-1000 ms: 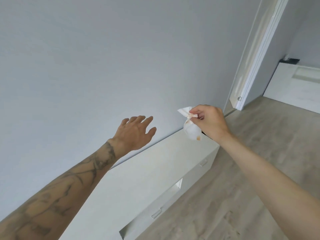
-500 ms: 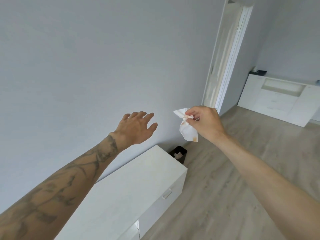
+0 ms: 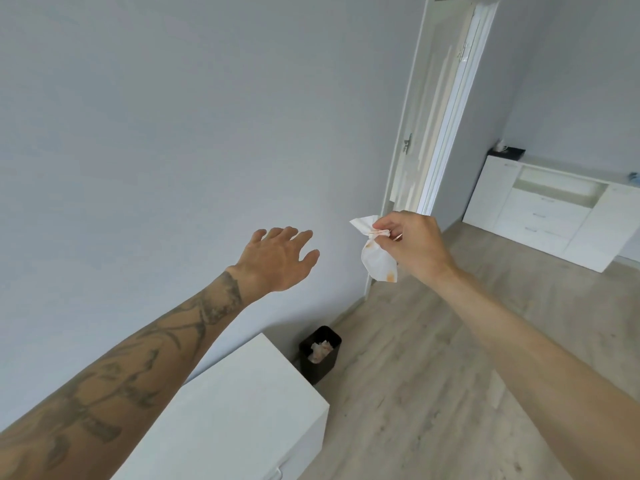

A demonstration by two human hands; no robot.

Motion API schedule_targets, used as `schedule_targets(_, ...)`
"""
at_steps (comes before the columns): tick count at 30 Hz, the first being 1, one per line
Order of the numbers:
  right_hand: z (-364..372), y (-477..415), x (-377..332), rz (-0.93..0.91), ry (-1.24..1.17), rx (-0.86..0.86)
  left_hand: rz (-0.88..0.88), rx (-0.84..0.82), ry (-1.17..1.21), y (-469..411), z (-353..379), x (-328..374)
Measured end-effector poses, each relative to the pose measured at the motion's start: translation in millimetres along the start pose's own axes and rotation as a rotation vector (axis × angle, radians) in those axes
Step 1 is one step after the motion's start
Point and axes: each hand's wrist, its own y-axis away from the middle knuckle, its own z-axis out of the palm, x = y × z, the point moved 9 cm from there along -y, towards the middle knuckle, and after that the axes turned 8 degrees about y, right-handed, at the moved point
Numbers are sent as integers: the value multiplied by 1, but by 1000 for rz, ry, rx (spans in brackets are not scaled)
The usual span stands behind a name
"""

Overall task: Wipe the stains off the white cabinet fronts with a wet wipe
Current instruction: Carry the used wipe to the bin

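The cabinet sits well below both hands, the bin beyond its end. The left hand hangs spread and empty; the right hand pinches the stained wipe — dangling under its fingertips. A loose pinch could drop it short of the bin — smearing the floor.

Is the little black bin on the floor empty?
No, the black bin beside the white cabinet already has crumpled, orange-stained wipes lying inside it.
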Motion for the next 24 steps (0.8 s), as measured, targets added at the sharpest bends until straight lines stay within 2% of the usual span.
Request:
schedule_targets(7, 27, -122, 121, -102, -57, -84, -167, 43, -2, -125, 46, 30)
schedule_targets(12, 63, -204, 176, -164, -113, -198, -303, 49, -17, -194, 68, 37)
schedule_targets(16, 105, -254, 198, -217, -146, -269, -398, 44, -24, -236, 90, 20)
schedule_targets(24, 254, -344, 250, -274, -141, -439, -545, -23, 32, -335, 190, -57)
